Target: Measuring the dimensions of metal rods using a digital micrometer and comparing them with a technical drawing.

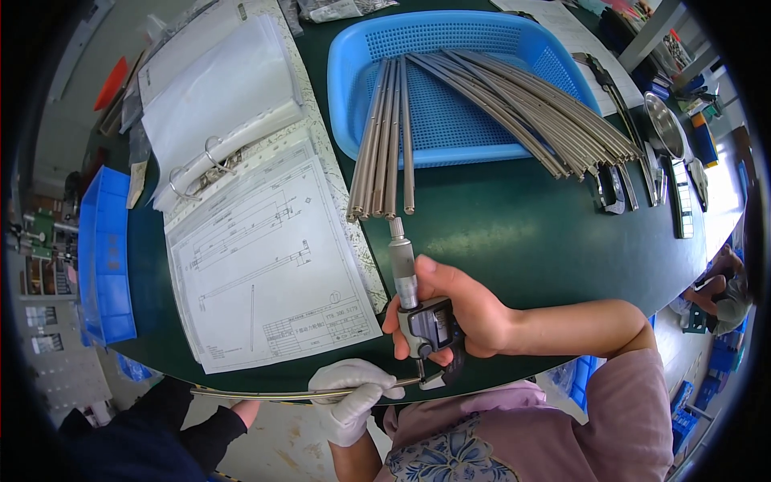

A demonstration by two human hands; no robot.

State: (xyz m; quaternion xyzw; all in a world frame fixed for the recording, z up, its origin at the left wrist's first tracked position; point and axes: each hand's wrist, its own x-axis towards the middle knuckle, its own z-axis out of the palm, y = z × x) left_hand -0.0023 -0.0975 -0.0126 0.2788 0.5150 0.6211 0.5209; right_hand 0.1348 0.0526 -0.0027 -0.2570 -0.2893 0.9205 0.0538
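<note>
My right hand (474,309), bare, is closed around a digital micrometer (426,325) with a silver thimble and a small grey display. The thimble points away from me, and the measuring jaws are at the near end. In a white glove, my left hand (349,395) pinches a long thin metal rod (273,396), which lies level along the table's near edge. The rod's right end reaches the micrometer's jaws; whether they touch it I cannot tell. Beyond the thimble, several similar rods (391,136) stick out of a blue basket (345,96).
An open ring binder with a technical drawing (273,265) lies on the green table (514,249), left of my hands. Calipers (614,96) and a metal bowl (663,124) are at the far right. A blue bin (108,257) stands at the left edge. Other people sit left and right.
</note>
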